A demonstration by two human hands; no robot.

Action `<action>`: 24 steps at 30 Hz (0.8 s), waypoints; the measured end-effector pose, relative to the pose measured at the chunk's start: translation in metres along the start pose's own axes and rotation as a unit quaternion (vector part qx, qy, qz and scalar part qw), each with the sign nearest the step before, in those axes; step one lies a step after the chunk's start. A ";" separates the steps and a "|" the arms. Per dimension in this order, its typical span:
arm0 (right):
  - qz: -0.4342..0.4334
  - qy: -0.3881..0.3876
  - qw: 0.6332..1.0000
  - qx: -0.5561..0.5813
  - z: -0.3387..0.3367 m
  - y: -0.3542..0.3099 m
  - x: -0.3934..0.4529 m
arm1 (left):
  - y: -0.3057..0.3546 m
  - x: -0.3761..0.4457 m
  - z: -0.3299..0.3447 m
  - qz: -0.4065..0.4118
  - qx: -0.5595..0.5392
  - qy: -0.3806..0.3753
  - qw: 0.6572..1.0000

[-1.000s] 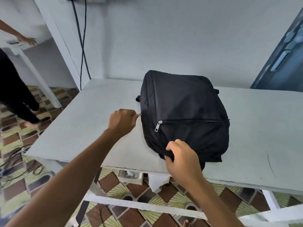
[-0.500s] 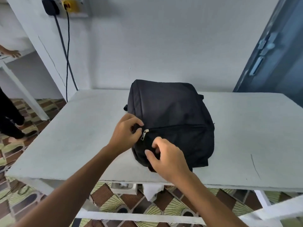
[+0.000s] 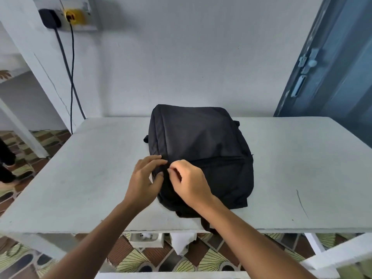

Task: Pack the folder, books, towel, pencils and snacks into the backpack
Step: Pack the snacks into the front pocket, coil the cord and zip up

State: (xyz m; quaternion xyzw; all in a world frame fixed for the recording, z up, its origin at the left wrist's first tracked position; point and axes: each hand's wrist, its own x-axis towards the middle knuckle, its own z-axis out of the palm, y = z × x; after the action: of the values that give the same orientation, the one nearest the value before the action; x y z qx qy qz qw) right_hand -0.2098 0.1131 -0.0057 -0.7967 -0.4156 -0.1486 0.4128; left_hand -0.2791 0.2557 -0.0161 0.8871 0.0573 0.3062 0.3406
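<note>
A black backpack [image 3: 203,150] lies flat on the white table [image 3: 80,174], its front pocket facing up and its zippers looking shut. My left hand [image 3: 144,180] grips the fabric at the pack's left edge, thumb and fingers curled round it. My right hand [image 3: 188,183] pinches something at the left end of the front pocket zipper, right beside my left fingers; the zipper pull itself is hidden under my fingers. No folder, books, towel, pencils or snacks are in view.
The table stands against a pale wall [image 3: 181,57], with a blue door [image 3: 330,67] at the right. A wall socket with a black plug [image 3: 50,18] and cables hangs at the upper left. Another person's legs [image 3: 6,158] stand on the patterned floor at the far left.
My right hand has moved up from the pack's near edge to the zipper end, covering the silver pull. My left hand shifted slightly and still holds the pack's left edge.
</note>
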 end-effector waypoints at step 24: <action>0.257 0.079 0.961 0.066 -0.038 0.040 -0.009 | 0.000 0.020 0.015 0.062 0.056 0.004 0.997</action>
State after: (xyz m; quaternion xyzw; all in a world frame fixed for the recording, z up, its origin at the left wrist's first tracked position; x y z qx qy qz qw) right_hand -0.1795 0.0657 -0.0087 -0.8335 -0.1718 -0.0723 0.5201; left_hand -0.2546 0.2530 -0.0145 0.9055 0.0206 0.3264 0.2705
